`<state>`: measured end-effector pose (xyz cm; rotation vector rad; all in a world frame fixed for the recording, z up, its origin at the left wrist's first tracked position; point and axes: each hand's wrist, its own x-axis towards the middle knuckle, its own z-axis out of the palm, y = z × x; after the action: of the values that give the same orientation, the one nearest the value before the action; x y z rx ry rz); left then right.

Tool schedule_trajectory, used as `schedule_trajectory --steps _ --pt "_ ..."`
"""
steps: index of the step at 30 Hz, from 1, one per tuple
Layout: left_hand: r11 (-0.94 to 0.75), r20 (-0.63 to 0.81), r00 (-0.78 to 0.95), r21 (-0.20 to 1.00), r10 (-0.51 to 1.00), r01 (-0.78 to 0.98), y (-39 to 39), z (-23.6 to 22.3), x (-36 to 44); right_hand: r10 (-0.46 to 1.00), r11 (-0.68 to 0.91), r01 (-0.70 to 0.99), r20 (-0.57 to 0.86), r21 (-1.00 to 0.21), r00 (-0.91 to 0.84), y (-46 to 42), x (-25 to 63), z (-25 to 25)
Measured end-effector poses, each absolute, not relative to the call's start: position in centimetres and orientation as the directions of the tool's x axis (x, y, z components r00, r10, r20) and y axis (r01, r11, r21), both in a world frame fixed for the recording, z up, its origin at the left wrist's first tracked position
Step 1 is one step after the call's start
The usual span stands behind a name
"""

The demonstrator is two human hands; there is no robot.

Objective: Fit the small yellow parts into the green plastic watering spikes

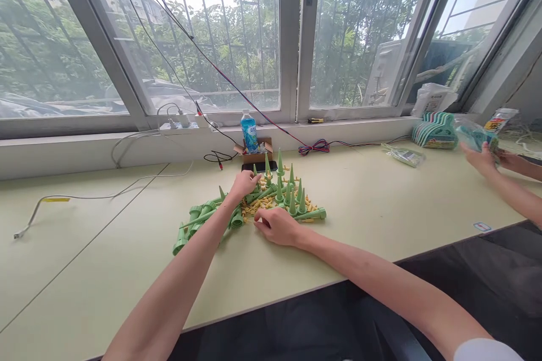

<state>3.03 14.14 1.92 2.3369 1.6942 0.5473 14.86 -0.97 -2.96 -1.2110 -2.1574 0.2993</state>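
A pile of green plastic cone-shaped spikes [292, 204] and small yellow plastic pieces [265, 202] lies on the table in front of me. Several spikes stand point up, while others lie on their sides at the left. My left hand [244, 184] reaches into the back of the pile, fingers bent beside an upright green spike; whether it grips one is hidden. At the front edge of the pile, my right hand [277, 227] rests low with its fingers curled together near the yellow pieces. Anything between those fingertips is too small to make out.
Behind the pile are a phone [274, 166], a small cardboard box [259, 156] and a blue bottle [249, 131]. Cables [314, 148] run along the windowsill. At right, another person's hands [483, 159] hold a plastic bag beside green hangers [436, 131].
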Motion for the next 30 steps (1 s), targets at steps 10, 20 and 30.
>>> schedule_trajectory --steps 10,20,30 --pt "-0.271 0.103 0.252 0.29 0.962 0.918 13.1 3.3 1.9 0.83 0.544 0.696 0.424 -0.469 -0.363 -0.8 15.0 -3.3" --pt "-0.283 0.017 0.286 0.223 0.958 0.933 11.8 2.7 2.4 0.817 0.563 0.686 0.438 -0.46 -0.376 -0.9 15.0 -3.2" --pt "-0.339 0.048 0.338 0.237 0.94 0.91 11.0 3.1 2.1 0.82 0.559 0.691 0.426 -0.458 -0.382 -0.8 15.0 -3.3"
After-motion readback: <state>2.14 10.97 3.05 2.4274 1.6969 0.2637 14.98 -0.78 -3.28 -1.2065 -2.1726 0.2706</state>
